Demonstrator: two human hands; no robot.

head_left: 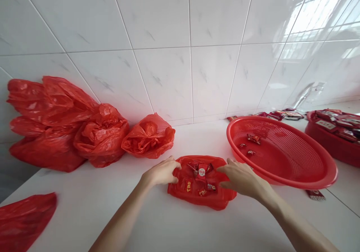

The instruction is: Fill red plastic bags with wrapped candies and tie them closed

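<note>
A red plastic bag [194, 199] lies spread on the white counter in front of me, with several small wrapped candies [201, 172] in it, some bearing gold characters. My left hand [164, 171] is at the bag's left edge, its fingers and thumb curled over the plastic. On the opposite edge, my right hand [240, 179] grips the bag in the same way, close to the red basket. The candies lie between the two hands, and neither hand touches them.
Right of the bag stands a red mesh basket [281, 147] with a few candies inside. Behind it is a fuller red container [332, 143] of wrapped packets. Bunched red bags [101, 135] line the tiled wall at left; another red bag [25, 218] lies front left.
</note>
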